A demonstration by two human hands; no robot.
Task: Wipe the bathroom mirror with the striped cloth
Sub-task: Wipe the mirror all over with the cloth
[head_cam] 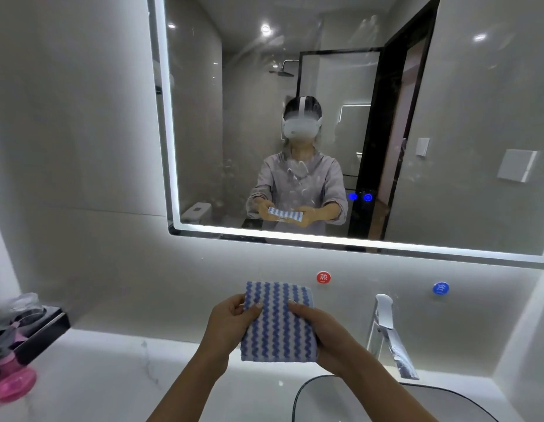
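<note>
Hands: left hand (226,322) and right hand (321,330) are pinching the folded cloth (277,322).
Risk: mirror (447,117) is streaking if the cloth unfolds.

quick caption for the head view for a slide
Left hand and right hand hold a folded blue-and-white striped cloth below a smeared light-edged rectangular bathroom mirror, not yet touching it.

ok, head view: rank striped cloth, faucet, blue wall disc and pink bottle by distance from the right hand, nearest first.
1. striped cloth, gripped in the right hand.
2. faucet, just to its right.
3. blue wall disc, up right on the wall.
4. pink bottle, far left.
</note>
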